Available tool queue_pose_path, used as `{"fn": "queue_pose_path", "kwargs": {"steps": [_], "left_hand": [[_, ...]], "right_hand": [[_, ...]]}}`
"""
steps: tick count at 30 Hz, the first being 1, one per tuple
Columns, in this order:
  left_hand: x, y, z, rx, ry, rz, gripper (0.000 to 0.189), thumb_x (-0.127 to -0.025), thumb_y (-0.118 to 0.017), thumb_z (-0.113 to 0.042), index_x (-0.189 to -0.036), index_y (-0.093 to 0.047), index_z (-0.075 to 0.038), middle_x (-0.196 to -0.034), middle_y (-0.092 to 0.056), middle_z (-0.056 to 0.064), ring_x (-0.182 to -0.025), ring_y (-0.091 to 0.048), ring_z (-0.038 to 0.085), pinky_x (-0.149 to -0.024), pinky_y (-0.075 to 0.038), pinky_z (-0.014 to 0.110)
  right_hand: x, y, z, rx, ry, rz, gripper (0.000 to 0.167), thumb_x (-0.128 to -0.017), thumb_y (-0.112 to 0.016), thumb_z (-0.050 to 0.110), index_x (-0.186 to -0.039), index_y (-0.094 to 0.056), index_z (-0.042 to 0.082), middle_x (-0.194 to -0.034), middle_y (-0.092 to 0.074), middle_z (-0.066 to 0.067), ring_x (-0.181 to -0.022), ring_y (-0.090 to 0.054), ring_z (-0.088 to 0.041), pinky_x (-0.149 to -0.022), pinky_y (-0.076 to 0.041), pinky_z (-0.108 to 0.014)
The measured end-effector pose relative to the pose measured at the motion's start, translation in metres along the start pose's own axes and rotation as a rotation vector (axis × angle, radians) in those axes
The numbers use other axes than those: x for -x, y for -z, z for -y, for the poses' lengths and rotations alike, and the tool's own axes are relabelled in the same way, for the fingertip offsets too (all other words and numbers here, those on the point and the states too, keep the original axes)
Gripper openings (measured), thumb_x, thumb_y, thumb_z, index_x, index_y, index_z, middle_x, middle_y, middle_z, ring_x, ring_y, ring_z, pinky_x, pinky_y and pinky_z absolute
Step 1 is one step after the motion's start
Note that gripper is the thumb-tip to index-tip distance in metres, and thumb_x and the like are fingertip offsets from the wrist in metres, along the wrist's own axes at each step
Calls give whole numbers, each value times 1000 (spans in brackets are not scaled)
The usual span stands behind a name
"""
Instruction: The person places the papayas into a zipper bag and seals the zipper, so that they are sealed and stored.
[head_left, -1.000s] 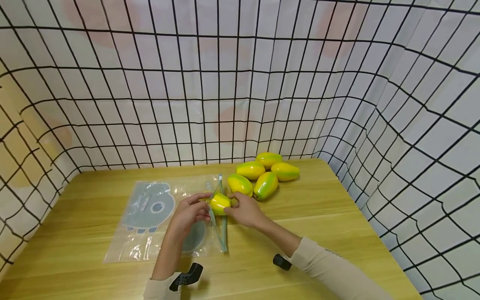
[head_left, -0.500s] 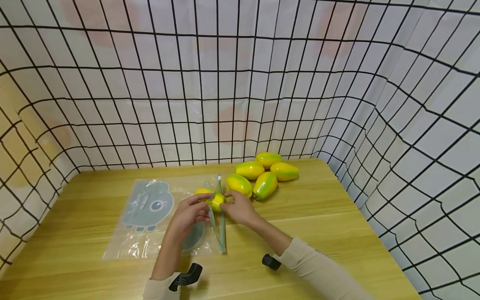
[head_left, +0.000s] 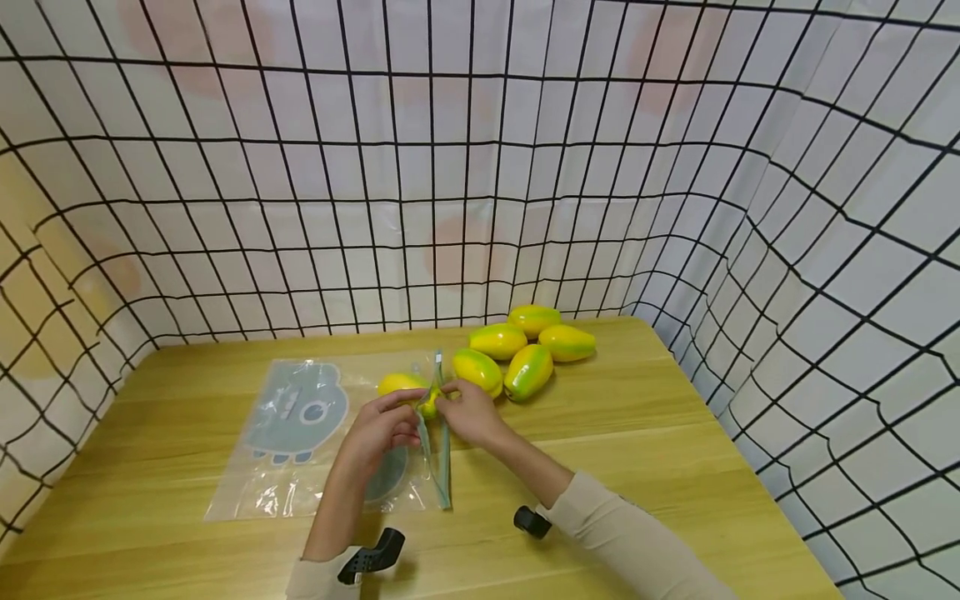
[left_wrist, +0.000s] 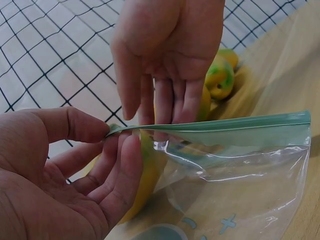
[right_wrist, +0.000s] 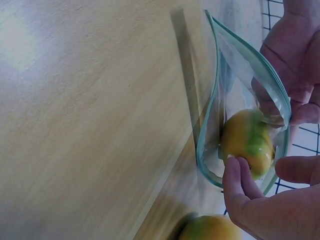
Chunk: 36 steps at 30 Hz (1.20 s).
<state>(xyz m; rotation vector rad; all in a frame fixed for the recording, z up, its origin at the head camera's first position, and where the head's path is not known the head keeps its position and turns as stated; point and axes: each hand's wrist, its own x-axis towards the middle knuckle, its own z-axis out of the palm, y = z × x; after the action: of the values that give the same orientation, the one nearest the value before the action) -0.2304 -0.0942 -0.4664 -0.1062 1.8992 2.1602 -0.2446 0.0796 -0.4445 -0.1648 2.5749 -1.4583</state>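
A yellow-green papaya (head_left: 400,384) lies mostly inside a clear zip bag (head_left: 240,492) with a blue-grey animal print, partly hidden by the hands. At the bag's mouth, my left hand (head_left: 377,429) pinches the green zip edge (left_wrist: 235,122) between thumb and fingers, holding that side up. From the right, my right hand (head_left: 472,414) reaches into the opening. Its fingertips (right_wrist: 233,167) touch the near end of the papaya (right_wrist: 247,137), while the thumb stands a little off it.
Several more papayas (head_left: 528,372) sit grouped on the wooden table (head_left: 637,450), just right of the bag's mouth. A black grid mesh (head_left: 375,200) before pale cloth closes off the back and sides. Small black devices (head_left: 375,554) are on both wrists.
The right hand has moved left, taking the papaya through the bag's mouth and deeper inside. Its hold on the fruit has loosened. My left hand stays on the zip edge.
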Motion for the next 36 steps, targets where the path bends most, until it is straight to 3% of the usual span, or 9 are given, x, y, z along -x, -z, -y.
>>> {"fn": "queue_pose_path", "kwargs": {"steps": [4, 7, 10, 13, 21, 36], "left_hand": [[0, 0, 1, 12, 2, -6, 42, -92, -54, -1, -134, -62, 2, -75, -60, 3, -58, -60, 15, -62, -60, 25], [1, 0, 1, 14, 2, 6, 43, -93, -54, 0, -134, -61, 3, -74, -60, 3, -58, -60, 15, -62, -60, 25], [1, 1, 1, 16, 5, 22, 43, -93, -53, 0, -136, -59, 4, -74, -61, 3, -59, -61, 14, -63, -60, 25], [0, 2, 2, 20, 6, 31, 44, -94, -53, 0, -137, -58, 4, -74, -61, 2, -60, -61, 14, -64, -60, 25], [0, 3, 2, 8, 4, 37, 45, -92, -53, 0, -137, -58, 5, -74, -60, 2, -61, -61, 14, -64, -60, 25], [-1, 4, 4, 13, 6, 37, 46, -92, -52, 0, -137, -58, 5, -73, -61, 2, -60, -62, 13, -62, -60, 24]], "right_hand": [[-2, -3, 2, -27, -20, -4, 35, -100, -56, 21, -124, -66, -2, -97, -71, -17, -63, -49, -12, -56, -40, -23], [-2, -5, 2, -99, -57, 6, 36, -104, -51, 23, -122, -65, -5, -99, -71, -20, -68, -59, -15, -59, -48, -25], [-2, -6, 3, -175, -94, 5, 42, -107, -46, 27, -123, -63, -8, -103, -72, -21, -85, -70, -25, -74, -60, -32], [-3, -8, 5, -218, -110, -3, 46, -108, -43, 29, -123, -62, -10, -105, -72, -22, -94, -72, -31, -85, -61, -40], [-6, -13, 6, -278, -124, -11, 46, -108, -44, 27, -126, -59, -13, -103, -72, -21, -87, -73, -25, -84, -62, -40], [-8, -19, 10, -410, -140, -11, 50, -108, -43, 28, -135, -54, -13, -111, -70, -26, -98, -73, -33, -90, -60, -41]]}}
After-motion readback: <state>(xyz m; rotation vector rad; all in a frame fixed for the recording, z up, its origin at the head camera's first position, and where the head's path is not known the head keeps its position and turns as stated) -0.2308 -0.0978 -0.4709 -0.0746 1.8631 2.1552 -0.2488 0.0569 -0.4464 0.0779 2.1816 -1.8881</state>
